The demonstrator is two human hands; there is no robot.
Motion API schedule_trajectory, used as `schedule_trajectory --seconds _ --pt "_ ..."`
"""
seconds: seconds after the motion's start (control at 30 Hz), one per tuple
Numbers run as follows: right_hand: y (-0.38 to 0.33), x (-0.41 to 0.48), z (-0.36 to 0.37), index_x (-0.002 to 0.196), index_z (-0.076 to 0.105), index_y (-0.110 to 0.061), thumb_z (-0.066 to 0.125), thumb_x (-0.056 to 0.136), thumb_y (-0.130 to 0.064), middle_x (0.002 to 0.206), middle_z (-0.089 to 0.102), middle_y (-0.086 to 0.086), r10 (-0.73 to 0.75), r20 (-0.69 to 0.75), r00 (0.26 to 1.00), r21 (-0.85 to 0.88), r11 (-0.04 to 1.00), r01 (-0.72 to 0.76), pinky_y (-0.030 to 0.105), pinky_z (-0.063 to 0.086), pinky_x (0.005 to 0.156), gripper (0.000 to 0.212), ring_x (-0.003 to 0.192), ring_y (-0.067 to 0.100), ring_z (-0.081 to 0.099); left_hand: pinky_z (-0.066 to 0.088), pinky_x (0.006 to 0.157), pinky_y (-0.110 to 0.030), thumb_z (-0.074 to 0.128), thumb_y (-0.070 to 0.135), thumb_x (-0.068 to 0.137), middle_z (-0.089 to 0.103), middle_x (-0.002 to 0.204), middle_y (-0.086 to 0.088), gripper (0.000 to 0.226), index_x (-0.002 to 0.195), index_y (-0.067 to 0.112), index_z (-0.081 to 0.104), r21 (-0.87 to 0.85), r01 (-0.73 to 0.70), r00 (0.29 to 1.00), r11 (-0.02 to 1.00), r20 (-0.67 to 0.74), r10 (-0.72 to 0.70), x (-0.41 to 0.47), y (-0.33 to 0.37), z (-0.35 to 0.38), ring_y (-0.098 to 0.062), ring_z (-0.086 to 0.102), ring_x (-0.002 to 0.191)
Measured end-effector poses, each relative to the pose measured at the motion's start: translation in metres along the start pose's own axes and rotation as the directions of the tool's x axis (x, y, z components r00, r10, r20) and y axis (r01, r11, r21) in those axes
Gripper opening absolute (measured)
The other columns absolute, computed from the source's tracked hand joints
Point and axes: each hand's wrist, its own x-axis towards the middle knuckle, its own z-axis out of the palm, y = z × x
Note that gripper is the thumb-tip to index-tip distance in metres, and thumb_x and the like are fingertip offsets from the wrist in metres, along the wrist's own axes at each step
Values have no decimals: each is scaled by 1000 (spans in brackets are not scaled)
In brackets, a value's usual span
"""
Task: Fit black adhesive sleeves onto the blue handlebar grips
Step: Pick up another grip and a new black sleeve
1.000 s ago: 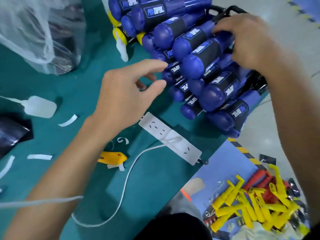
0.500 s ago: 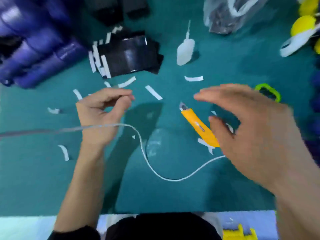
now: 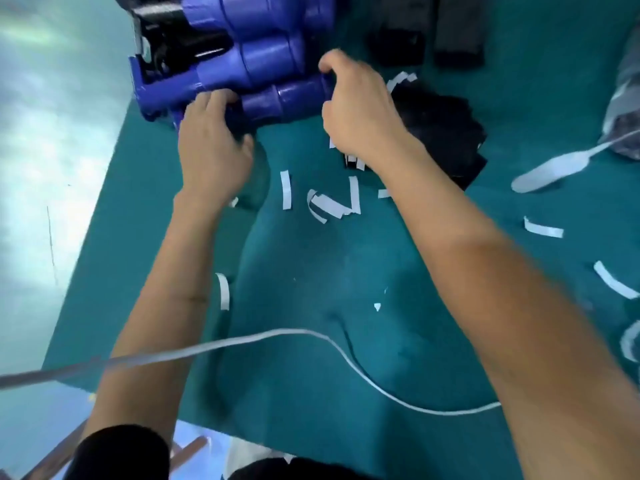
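A: Entry. State of the hands?
B: Left hand (image 3: 211, 147) clasps the near grip (image 3: 291, 100) at its left end, fingers curled over the top, thumb below. Right hand (image 3: 360, 109) is curled round the grip's right end.
A: Grip position?
B: It lies crosswise between the two hands, at the front of the pile (image 3: 263, 36) of blue grips, against the one behind it. Too blurred to tell whether it rests on the surface (image 3: 311, 271).
A: Sleeves?
B: A black stack of sleeves (image 3: 446, 133) lies flat on the surface just right of the right hand, partly hidden by that wrist.
A: Anything else?
B: White strips (image 3: 286, 189) lie scattered between the forearms, nearer than the hands, with more to the right of the right arm. A white cable (image 3: 311, 335) crosses over the left forearm and runs out of sight at the right forearm. A pale flat tool (image 3: 550, 171) lies well right of the right hand.
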Motion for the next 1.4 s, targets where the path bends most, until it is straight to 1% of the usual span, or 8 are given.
schedule_trajectory --seconds 0.13,0.33,0.5,0.73,1.0,1.07,1.2,1.4 --pt "3 31 26 141 48 -15 61 87 -6 131 62 10 80 36 996 -13 997 -80 36 44 99 56 118 32 60 41 100 -42 64 34 84 60 124 -11 55 135 14 60 162 -33 998 986 -42 40 5 -1 13 -35 55 114" --pt "8 9 32 121 63 -21 79 76 -16 121 60 4 -140 27 990 -292 946 142 35 31 108 48 110 28 58 41 99 -41 71 35 70 58 115 -9 50 116 15 63 147 -75 992 986 -87 88 4 -7 16 -34 54 102" --pt "10 -55 2 115 66 -22 80 72 -24 104 66 -5 -211 -6 977 -162 965 207 34 30 103 45 96 22 59 36 87 -38 78 26 67 60 84 3 46 103 21 49 108 -129 990 986 67 122 -15 13 -1 -36 59 81" --pt "86 -146 -59 116 69 -35 86 63 -10 105 68 -14 53 11 999 218 974 -54 5 38 84 61 92 3 58 43 76 -38 73 24 63 71 88 2 37 99 21 67 -25 -446 889 895 107 446 -81 93 -1 -25 64 82" --pt "152 -222 -61 122 61 -37 79 68 -2 112 67 -17 291 -48 955 326 909 -261 13 45 89 66 98 4 61 50 82 -40 78 15 70 76 93 -5 43 113 16 75 -164 -498 801 851 290 524 -130 148 47 -33 69 84" --pt "158 -230 -63 122 58 -36 78 66 4 108 68 -15 324 -48 945 486 834 -261 18 50 86 71 92 5 63 48 85 -36 78 15 71 76 95 -3 44 114 16 75 -202 -498 797 844 276 536 -134 152 50 -30 68 86" --pt "148 -233 -69 130 56 -21 70 72 1 101 72 -10 283 -100 954 918 396 -21 25 52 80 64 92 11 64 41 82 -8 78 28 73 70 100 12 45 117 30 68 -457 -333 869 825 191 457 -139 164 42 -1 60 84" --pt "98 -226 -67 123 63 -19 64 100 -26 119 70 3 42 -170 985 919 367 143 35 45 104 25 118 19 61 46 89 -13 70 55 92 61 105 41 56 140 30 57 -606 -331 827 723 183 532 -141 181 26 11 62 96"
